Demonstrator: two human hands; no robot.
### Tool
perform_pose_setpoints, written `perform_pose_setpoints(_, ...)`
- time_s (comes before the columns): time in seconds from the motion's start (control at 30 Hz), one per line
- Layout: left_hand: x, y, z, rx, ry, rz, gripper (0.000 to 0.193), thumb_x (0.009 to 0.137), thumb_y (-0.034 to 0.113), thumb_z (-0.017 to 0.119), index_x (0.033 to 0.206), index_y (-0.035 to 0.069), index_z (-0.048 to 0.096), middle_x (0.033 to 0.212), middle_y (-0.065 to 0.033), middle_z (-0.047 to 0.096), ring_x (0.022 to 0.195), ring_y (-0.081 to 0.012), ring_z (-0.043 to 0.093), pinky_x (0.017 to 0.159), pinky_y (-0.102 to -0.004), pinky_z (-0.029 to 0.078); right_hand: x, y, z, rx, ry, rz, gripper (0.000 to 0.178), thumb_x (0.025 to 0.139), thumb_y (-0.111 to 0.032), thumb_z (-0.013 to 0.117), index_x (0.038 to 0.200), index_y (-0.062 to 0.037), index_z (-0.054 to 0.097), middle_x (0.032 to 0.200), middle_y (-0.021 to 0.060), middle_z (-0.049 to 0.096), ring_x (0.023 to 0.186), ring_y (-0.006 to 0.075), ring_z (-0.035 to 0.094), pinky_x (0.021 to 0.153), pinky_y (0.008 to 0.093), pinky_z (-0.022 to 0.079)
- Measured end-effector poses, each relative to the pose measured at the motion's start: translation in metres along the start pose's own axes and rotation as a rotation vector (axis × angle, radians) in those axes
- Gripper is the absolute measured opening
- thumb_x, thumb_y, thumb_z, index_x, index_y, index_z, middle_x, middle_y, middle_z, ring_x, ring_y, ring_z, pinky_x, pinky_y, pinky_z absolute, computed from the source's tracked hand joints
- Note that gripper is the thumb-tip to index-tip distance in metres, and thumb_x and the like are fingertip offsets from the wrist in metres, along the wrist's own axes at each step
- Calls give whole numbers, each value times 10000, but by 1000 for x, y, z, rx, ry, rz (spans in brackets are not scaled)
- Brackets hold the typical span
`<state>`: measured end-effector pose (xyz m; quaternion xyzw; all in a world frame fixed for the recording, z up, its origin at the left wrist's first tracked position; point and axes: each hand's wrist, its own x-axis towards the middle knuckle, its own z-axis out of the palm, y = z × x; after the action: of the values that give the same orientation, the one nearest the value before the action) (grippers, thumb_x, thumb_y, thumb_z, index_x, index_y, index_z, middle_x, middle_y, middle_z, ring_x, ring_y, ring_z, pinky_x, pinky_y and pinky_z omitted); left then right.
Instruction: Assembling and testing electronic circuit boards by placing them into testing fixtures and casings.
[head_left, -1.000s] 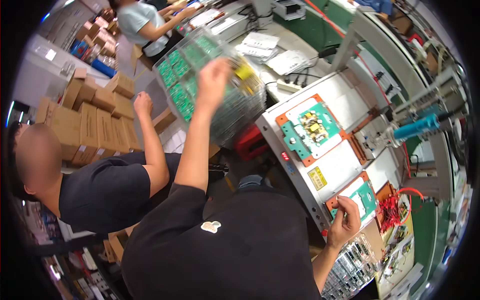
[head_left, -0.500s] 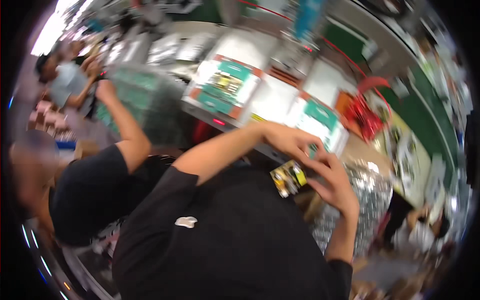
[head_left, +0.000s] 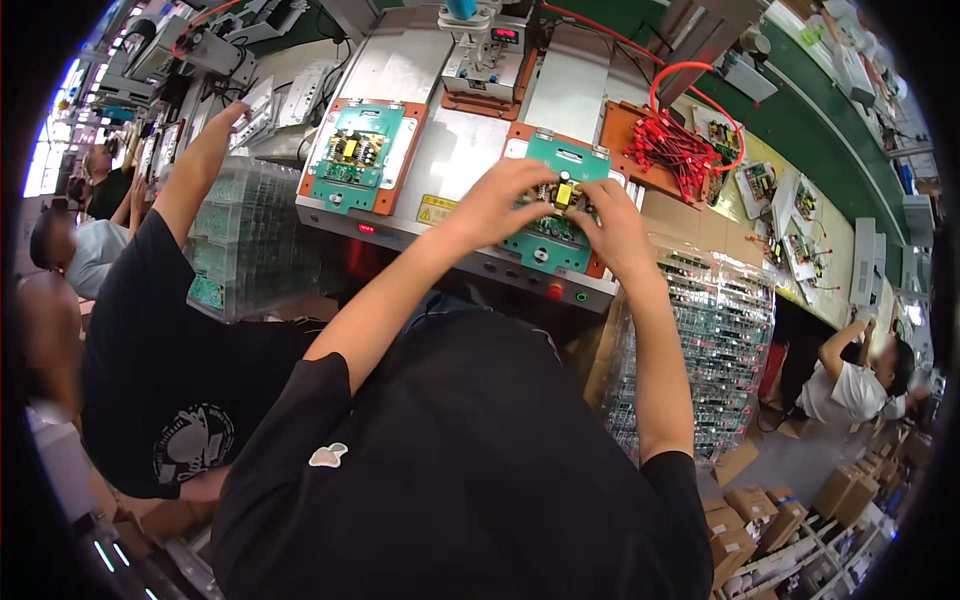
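Observation:
A circuit board [head_left: 564,197] with a yellow transformer lies over the green fixture plate [head_left: 541,256] on the right of the machine. My left hand [head_left: 503,203] is closed at its left edge, thumb and fingers on the board. My right hand [head_left: 618,232] grips the opposite edge, its thumb at the near side. Fingers cover parts of both sides, so I cannot tell whether the board is fully seated. On the left, a second populated circuit board [head_left: 352,150] sits in another green fixture plate [head_left: 338,195].
Red-capped leads [head_left: 672,158] are heaped in an orange tray beyond my right hand. Stacked clear trays of boards [head_left: 695,350] stand to my right, with another tray stack [head_left: 250,235] at left. A co-worker's arm [head_left: 203,165] reaches over the left bench. The machine's press head [head_left: 487,60] stands behind.
Both hands have moved from beside the machine onto its right fixture, bringing the circuit board with them. My left hand has joined the right on the board. The view has shifted and sharpened.

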<state>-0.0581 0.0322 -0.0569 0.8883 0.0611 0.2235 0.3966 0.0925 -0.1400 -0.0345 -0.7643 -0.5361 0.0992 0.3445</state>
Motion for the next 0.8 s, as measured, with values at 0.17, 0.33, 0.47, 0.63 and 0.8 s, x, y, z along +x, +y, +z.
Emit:
perform_pose_setpoints(0.17, -10, 1, 19, 107, 39, -12, 333, 808, 119, 776, 1129, 86, 692, 1171, -75, 642, 1114, -291, 587, 978, -418, 470, -8, 18, 11, 12, 3, 15, 373, 769, -88, 796, 1116, -16, 678, 1075, 141, 643, 996, 336, 626, 867, 393, 508)
perform_pose_setpoints(0.33, 7, -2, 18, 175, 42, -95, 325, 809, 113, 773, 1122, 83, 692, 1195, -75, 623, 1092, -286, 595, 957, -416, 479, 13, 28, 4, 9, -59, 78, 445, 755, -90, 805, 1175, -40, 666, 1163, 138, 637, 1052, 334, 620, 928, 401, 490)
perform_pose_setpoints(0.47, -4, -10, 6, -26, 166, -142, 318, 827, 58, 727, 1140, 58, 671, 1266, -112, 576, 1143, -308, 589, 977, -405, 476, 7, 13, -14, 108, 145, 15, 541, 783, -68, 779, 1296, -71, 608, 1270, 118, 584, 1118, 280, 596, 940, 382, 478)
perform_pose_setpoints(0.63, -84, -19, 20, 146, 182, -279, 536, 767, 188, 763, 1233, -14, 592, 1315, -258, 557, 1239, -420, 535, 1060, -490, 422, -65, 33, -35, 351, 489, 372, 303, 960, -48, 617, 1239, 72, 615, 1205, 134, 654, 1094, 203, 620, 991, 348, 478)
perform_pose_setpoints(0.8, -80, -29, 77, 325, 93, -237, 650, 711, 263, 813, 1280, 56, 578, 1375, -170, 505, 1356, -371, 414, 1149, -515, 289, -92, 70, -30, 516, 418, 375, 235, 998, -34, 573, 1210, 57, 617, 1144, 109, 650, 1052, 171, 618, 961, 289, 475)
